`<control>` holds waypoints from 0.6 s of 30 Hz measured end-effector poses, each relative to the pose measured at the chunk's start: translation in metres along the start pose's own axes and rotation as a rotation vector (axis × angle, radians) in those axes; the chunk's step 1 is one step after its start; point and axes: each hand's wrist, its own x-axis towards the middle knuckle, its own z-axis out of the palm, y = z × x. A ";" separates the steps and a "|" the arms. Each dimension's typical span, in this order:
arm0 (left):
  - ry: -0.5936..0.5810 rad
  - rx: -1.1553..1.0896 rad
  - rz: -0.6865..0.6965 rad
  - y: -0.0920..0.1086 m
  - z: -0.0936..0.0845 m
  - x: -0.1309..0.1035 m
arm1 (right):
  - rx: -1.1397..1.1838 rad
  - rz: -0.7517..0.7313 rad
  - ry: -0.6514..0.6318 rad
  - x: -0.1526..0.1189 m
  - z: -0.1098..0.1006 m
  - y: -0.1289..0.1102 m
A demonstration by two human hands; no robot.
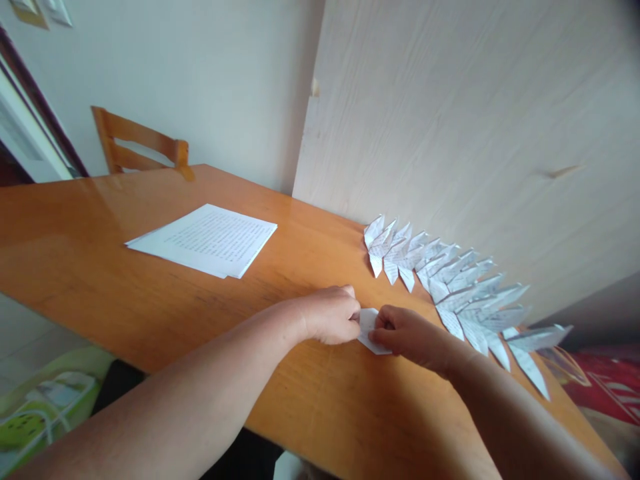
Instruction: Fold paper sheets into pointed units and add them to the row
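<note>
A small folded piece of white paper (pixel 369 328) lies on the wooden table between my two hands. My left hand (pixel 334 315) is closed at its left edge, fingers curled and thumb side against the paper. On the opposite side, my right hand (pixel 400 329) grips the paper with bent fingers. Parts of the paper are hidden beneath both hands. Just beyond my right hand stands a long row of folded paper pieces (pixel 450 280) with pointed tips, made from printed sheets.
A stack of printed sheets (pixel 210 237) lies on the wooden table (pixel 165 313) to the left. Behind it is a wooden chair (pixel 140 147). A pale wooden panel (pixel 450 113) borders the far side. A green basket (pixel 55 400) sits below the left edge.
</note>
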 end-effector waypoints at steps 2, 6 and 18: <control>0.017 0.026 -0.016 0.001 0.002 0.001 | 0.011 -0.007 -0.020 0.000 -0.001 0.003; 0.073 0.067 -0.057 0.003 0.007 0.005 | 0.041 -0.012 -0.049 -0.002 -0.002 0.003; 0.093 0.109 -0.087 0.004 0.011 0.008 | 0.089 0.058 -0.101 -0.002 -0.004 -0.004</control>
